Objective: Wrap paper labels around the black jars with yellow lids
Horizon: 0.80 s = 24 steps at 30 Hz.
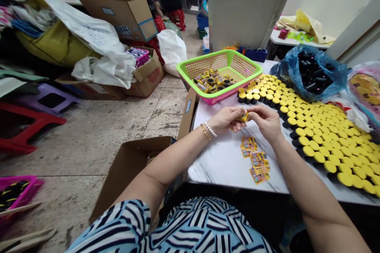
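Though small, a yellow label (244,117) between left hand (226,119) and right hand (265,121)

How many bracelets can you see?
2: a gold one and a pearl one, both on the wrist of the left hand.

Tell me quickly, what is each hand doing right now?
Left hand: closed, holding a small yellow printed paper piece.
Right hand: closed, holding the other side of that piece.
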Each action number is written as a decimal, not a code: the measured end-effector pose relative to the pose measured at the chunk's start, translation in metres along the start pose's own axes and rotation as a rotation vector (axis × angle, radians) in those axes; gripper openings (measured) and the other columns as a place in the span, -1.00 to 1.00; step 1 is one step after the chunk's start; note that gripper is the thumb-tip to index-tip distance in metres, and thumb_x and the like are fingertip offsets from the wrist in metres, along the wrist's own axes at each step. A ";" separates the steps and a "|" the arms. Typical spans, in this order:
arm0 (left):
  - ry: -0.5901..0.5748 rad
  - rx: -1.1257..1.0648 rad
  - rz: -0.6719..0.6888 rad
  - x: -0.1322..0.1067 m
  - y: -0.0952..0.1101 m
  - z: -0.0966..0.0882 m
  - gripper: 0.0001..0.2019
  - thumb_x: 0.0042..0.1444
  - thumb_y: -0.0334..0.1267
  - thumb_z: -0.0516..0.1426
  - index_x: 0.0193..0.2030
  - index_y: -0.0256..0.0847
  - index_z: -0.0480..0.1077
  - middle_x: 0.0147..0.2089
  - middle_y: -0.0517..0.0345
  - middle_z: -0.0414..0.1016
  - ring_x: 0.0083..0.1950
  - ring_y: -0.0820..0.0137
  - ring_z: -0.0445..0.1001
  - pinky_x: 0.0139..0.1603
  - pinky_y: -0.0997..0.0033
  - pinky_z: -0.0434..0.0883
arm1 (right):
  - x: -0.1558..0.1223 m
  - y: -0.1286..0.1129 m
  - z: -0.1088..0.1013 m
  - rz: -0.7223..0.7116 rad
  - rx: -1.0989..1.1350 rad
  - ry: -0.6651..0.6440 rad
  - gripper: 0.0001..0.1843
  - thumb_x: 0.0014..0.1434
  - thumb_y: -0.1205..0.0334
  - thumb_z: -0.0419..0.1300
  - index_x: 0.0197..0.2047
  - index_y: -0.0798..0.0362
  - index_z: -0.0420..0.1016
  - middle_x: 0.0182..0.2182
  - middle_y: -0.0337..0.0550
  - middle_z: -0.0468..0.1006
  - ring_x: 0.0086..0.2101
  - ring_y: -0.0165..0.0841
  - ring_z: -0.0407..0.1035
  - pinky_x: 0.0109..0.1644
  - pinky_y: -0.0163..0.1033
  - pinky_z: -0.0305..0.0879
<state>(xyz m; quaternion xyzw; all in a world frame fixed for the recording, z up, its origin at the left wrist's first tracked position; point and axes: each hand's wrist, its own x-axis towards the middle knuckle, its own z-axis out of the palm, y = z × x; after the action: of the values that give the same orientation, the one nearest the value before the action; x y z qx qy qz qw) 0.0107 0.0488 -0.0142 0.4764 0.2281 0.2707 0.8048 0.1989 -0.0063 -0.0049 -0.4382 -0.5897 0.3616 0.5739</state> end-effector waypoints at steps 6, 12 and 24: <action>0.033 -0.016 0.065 -0.001 0.004 -0.002 -0.41 0.04 0.27 0.36 -0.22 -0.32 0.47 -0.53 0.09 0.53 -0.61 0.48 0.46 -0.60 0.56 0.37 | -0.007 -0.009 0.006 -0.104 -0.280 -0.088 -0.46 0.12 0.09 0.48 0.18 -0.16 0.60 0.00 -0.12 0.61 -0.23 -0.34 0.53 -0.17 -0.18 0.60; -0.016 -0.063 0.120 -0.009 0.016 -0.004 -0.36 0.14 0.10 0.37 0.24 -0.27 0.46 -0.29 -0.06 0.65 -0.43 0.31 0.62 -0.48 0.43 0.47 | 0.000 -0.006 -0.002 0.037 -0.058 -0.058 -0.56 0.14 0.07 0.46 0.09 -0.07 0.65 -0.11 -0.12 0.68 -0.27 -0.30 0.57 -0.26 -0.14 0.63; -0.004 0.016 0.140 -0.006 0.011 -0.007 -0.38 0.09 -0.02 0.41 0.26 -0.27 0.55 -0.45 0.07 0.61 -0.67 0.53 0.39 -0.61 0.53 0.29 | 0.001 -0.010 -0.005 0.207 0.189 -0.113 -0.56 0.13 0.06 0.49 0.07 -0.05 0.66 -0.18 -0.14 0.74 -0.29 -0.28 0.64 -0.12 -0.05 0.68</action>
<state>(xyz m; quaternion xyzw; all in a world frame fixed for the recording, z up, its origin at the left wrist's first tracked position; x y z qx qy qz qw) -0.0002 0.0534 -0.0068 0.4982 0.1945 0.3236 0.7806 0.2027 -0.0097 0.0048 -0.4197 -0.5360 0.4969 0.5381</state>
